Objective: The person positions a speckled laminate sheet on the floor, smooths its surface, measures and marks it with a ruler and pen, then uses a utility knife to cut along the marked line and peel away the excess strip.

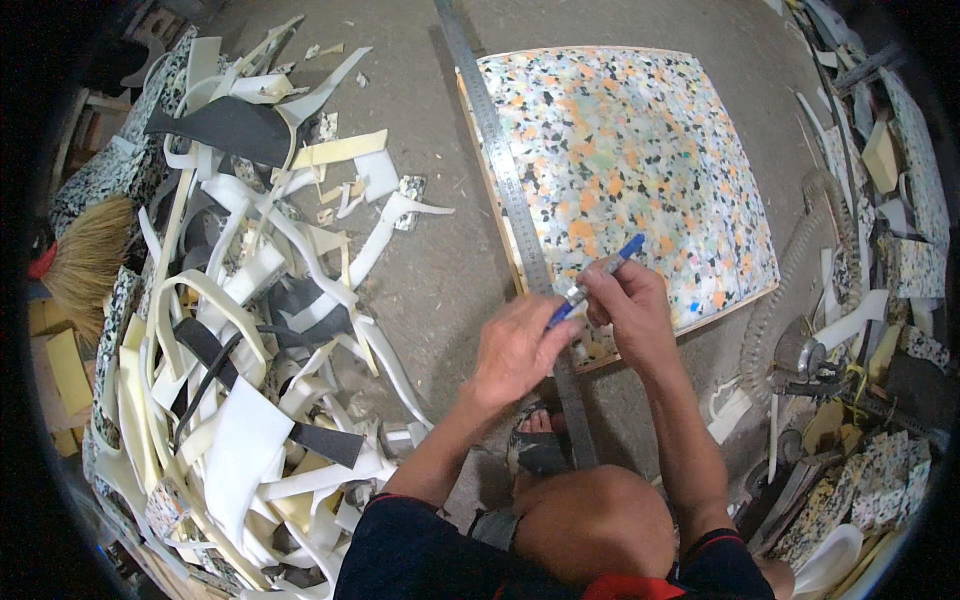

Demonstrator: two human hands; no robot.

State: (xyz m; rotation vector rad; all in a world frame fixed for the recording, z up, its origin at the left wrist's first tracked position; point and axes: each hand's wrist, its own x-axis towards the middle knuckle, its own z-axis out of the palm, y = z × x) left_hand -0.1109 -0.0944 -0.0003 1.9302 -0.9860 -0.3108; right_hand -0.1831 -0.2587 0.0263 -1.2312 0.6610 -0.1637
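Workshop, heaped foam offcuts point(240, 450), speckled foam slab point(620, 140), long metal ruler point(505, 165), ribbed hose point(848, 220), concrete floor point(405, 80)

Moderate light softly shadows the floor point(420, 255), and fisheye edges bend into black.

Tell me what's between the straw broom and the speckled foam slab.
In the head view, starting from the broom: a heap of foam scraps, then grey floor, then a metal ruler lying along the slab's left edge.
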